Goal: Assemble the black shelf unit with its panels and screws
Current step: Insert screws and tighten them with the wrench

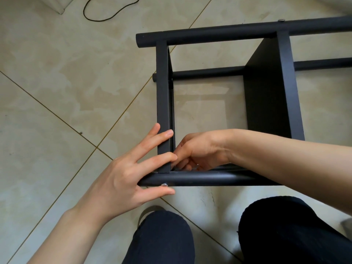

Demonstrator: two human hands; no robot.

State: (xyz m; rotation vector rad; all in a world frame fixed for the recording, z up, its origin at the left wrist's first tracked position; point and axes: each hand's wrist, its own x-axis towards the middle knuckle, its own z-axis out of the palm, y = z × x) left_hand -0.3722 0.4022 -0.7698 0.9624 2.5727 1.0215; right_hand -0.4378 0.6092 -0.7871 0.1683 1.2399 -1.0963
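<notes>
A half-built black shelf unit (pixel 228 103) lies on its side on a tiled floor (pixel 57 92), directly in front of a seated person's knees (pixel 285 231). Two flat panels stand on edge between round black tubes: the left panel (pixel 163 103) and the right panel (pixel 274 88) span from the far tube (pixel 228 34) to the near tube (pixel 200 179), with a third tube (pixel 205 72) running lower between them.

The left hand (pixel 129 180) is spread wide, its straight fingers laid over the near end of the left panel and its thumb running along under the near tube. A silver screw (pixel 164 185) sits in that tube just above the thumb. The right hand (pixel 198 151) reaches across inside the frame to the same corner, fingers curled; what they hold, if anything, cannot be told, though something pale glints beneath them.

Another screw head (pixel 281 20) shows on top of the far tube. A black cable (pixel 106 13) loops across the floor at the upper left.
</notes>
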